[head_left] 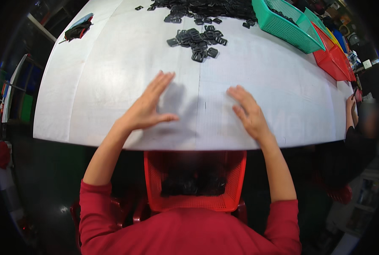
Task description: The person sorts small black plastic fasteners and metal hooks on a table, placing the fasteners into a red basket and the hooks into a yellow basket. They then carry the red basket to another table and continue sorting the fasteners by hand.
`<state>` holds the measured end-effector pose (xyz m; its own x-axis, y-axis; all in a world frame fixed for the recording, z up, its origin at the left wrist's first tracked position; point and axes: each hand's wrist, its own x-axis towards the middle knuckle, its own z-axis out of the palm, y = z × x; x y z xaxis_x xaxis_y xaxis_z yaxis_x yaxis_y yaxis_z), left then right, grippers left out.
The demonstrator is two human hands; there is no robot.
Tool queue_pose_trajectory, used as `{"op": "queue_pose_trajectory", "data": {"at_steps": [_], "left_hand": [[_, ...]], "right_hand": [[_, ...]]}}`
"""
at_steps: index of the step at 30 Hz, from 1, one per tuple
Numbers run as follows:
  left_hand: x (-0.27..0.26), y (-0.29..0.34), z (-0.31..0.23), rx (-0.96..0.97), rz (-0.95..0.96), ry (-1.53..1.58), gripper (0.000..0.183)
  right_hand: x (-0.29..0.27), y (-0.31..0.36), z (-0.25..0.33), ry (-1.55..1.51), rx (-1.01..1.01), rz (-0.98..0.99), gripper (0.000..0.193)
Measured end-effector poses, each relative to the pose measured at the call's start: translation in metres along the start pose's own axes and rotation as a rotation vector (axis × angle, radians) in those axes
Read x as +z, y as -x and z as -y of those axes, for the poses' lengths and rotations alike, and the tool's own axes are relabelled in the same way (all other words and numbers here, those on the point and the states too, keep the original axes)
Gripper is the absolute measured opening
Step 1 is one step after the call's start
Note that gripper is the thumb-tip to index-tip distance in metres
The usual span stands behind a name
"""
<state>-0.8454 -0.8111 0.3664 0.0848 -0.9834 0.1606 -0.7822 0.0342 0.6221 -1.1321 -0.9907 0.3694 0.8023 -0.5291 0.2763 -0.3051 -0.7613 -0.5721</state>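
Observation:
My left hand (149, 106) is held over the white table with its thumb stretched out from the fingers; nothing is in it. Opposite it, my right hand (249, 112) is also empty, its fingers extended and the thumb a little apart. Beyond both hands lies a small pile of black plastic buckles (195, 39), touched by neither hand. Below the table's near edge, a red perforated basket (236, 187) sits in front of my body with dark pieces inside, too dim to make out.
A larger heap of black buckles (210, 7) covers the far edge. Green (283, 25) and red baskets (331, 59) stand at the far right. A dark bundle with a blue part (78, 29) lies at the far left. Another person's hand (351, 106) shows at the right edge.

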Motion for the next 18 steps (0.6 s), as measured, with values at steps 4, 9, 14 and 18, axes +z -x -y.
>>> {"op": "queue_pose_trajectory", "data": {"at_steps": [4,9,14,18], "left_hand": [[0.008,-0.086,0.049,-0.056,-0.150,-0.263,0.127],[0.028,-0.175,0.082,-0.185,-0.289,-0.221,0.135],[0.016,-0.200,0.069,-0.164,-0.211,-0.209,0.101],[0.017,-0.174,0.058,-0.022,-0.263,0.133,0.081]], "right_hand": [[0.008,-0.094,-0.069,0.332,0.060,-0.099,0.057],[0.052,-0.207,-0.101,0.257,0.180,-0.126,0.066],[0.077,-0.249,-0.073,0.178,0.058,-0.076,0.057],[0.074,-0.231,-0.056,-0.154,-0.054,0.019,0.045]]}}
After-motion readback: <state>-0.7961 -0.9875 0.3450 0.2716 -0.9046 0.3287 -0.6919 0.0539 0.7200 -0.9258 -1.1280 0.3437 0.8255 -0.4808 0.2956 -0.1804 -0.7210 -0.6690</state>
